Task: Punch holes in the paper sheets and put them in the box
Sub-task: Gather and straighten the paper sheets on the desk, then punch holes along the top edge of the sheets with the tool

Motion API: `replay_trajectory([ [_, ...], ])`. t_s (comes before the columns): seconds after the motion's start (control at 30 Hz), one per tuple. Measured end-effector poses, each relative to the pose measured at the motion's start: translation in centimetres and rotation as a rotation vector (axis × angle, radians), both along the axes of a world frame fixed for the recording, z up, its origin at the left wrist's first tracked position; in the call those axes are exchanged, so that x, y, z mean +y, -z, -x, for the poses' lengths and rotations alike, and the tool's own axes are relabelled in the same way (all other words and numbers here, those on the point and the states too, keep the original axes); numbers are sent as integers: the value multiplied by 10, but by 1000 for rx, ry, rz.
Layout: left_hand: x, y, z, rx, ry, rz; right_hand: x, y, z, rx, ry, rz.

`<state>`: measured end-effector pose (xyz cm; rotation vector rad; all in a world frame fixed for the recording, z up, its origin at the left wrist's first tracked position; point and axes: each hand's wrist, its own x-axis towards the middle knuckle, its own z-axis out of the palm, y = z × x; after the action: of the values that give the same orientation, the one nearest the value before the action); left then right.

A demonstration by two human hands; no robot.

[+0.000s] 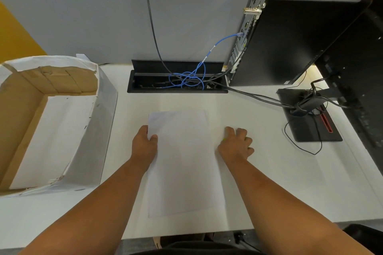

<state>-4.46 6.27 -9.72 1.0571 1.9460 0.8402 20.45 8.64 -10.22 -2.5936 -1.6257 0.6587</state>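
A white paper sheet [182,161] lies flat on the white desk in front of me, its long side running away from me. My left hand [145,145] pinches the sheet's left edge near the far corner, thumb on top. My right hand [236,143] rests knuckles-up on the desk just off the sheet's right edge, fingers curled. A small green speck shows under its thumb, and what lies beneath the palm is hidden. The box [103,109], cardboard wrapped in white paper, stands open at the left with white paper on its floor. No hole punch is visible.
An open cable well [145,83] with tangled blue and black cables sits beyond the sheet. A black computer tower [290,37] and a monitor stand base [310,128] with trailing wires occupy the right. A grey partition [93,23] backs the desk.
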Motion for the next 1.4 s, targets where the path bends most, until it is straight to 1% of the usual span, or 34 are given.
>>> replay_trajectory([
  [0.17, -1, 0, -2, -6, 3, 15, 3, 5, 1, 63, 11, -91],
  [0.23, -1, 0, -1, -7, 1, 19, 8, 2, 5, 131, 35, -151],
  [0.3, -2, -1, -1, -17, -1, 11, 16, -6, 11, 254, 46, -234],
  [0.37, -2, -2, -1, -34, -6, 6, 25, -17, 17, 491, 90, -315],
  [0.43, -2, -2, -2, -48, -9, 16, 35, -31, 23, 805, 222, -321],
  [0.57, -2, -2, -2, -60, -2, 32, 45, -46, 35, 1493, 592, -173],
  [0.6, -3, -3, -2, -61, 1, 31, 45, -47, 37, 1613, 642, -130],
  [0.67, -3, -4, -3, -64, 5, 27, 43, -47, 42, 1752, 685, -52],
  [0.77, -4, -5, -4, -69, 9, 32, 39, -50, 50, 1824, 705, 19],
  [0.87, -5, -5, -5, -61, 20, 31, 39, -52, 56, 1859, 692, 4],
  [1.13, -5, -2, -8, -36, 41, 16, 48, -56, 66, 1893, 683, -140],
  [1.4, -5, -1, -9, -13, 92, 8, 65, -66, 80, 1858, 526, -348],
])
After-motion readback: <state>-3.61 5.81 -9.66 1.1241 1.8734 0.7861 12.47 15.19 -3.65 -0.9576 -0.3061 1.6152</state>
